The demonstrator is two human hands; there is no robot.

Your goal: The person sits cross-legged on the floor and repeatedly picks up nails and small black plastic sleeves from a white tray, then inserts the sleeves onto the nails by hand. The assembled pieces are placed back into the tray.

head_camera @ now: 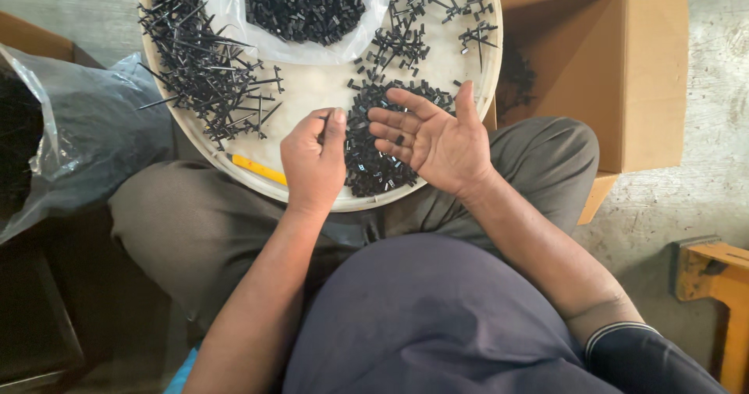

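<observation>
A round shallow tray [234, 168] rests on the person's lap, its pale rim running just under both hands. Beyond the right hand [437, 140], past the tray's edge, an open cardboard box [624, 74] stands on the floor with a dark heap of small black parts [515, 78] in its shadowed corner. Well out from the left hand [312, 164], a clear plastic bag [86, 140] slumps over a second brown box; what it holds looks dark, but I cannot tell what it is.

Inside the tray, farthest ahead of both hands, a thin plastic bag [300, 19] lies open with a mound of small black pieces in it. Ahead and outward of the left hand sprawls a tangled heap of long black sprue-like sticks [207, 70]. Ahead of the right hand's fingertips lie a few branched black clusters [425, 23]. Directly between and beneath the two hands sits a pile of small loose black pieces [374, 168].

A yellow stick [257, 169] lies on the tray rim just beside the left wrist.

The right hand is spread flat, palm up, fingers loosely extended, with one tiny black piece [399, 139] lying on the fingers, not gripped. The left hand is curled closed, thumb pressed against forefinger at a small black bit that is mostly hidden, just above the loose pile.
</observation>
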